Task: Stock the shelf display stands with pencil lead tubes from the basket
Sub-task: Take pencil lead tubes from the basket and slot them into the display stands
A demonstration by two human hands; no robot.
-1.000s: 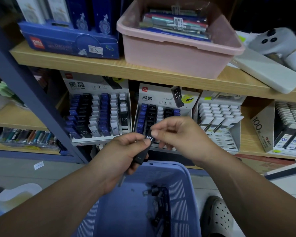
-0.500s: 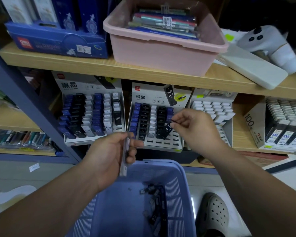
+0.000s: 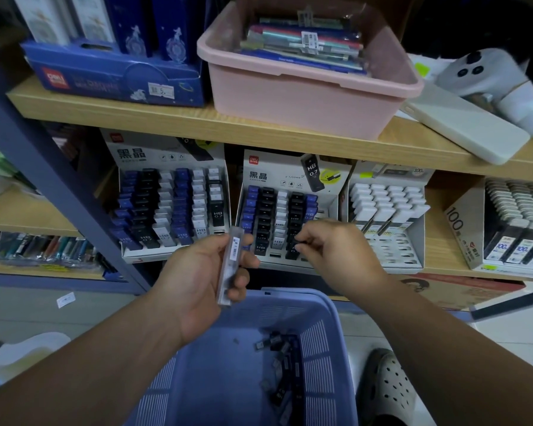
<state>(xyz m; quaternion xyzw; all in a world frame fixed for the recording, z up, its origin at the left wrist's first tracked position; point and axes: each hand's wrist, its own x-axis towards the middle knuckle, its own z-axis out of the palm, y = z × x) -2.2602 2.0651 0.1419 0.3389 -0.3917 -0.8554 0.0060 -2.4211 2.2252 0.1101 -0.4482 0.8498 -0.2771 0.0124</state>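
On the lower shelf (image 3: 436, 244), at the front row of the middle display stand (image 3: 274, 176), the right hand (image 3: 339, 256) has its fingertips curled in tight, pinching the top of a black tube (image 3: 292, 255). The fingers cover most of the contact, so I can't tell if the tube is fully seated in its slot. That hand also hides part of the stand's right-side columns. The left hand (image 3: 197, 281) grips a clear tube (image 3: 230, 265), fingers wrapped round it, held roughly upright just above the far rim of the basket (image 3: 330, 327). The label on it is way too small to read. Down in the basket a bunch of loose tubes (image 3: 282, 364) lie along the right wall, dark and blurry, so no counting them. The basket's near end is cut off by the frame edge.
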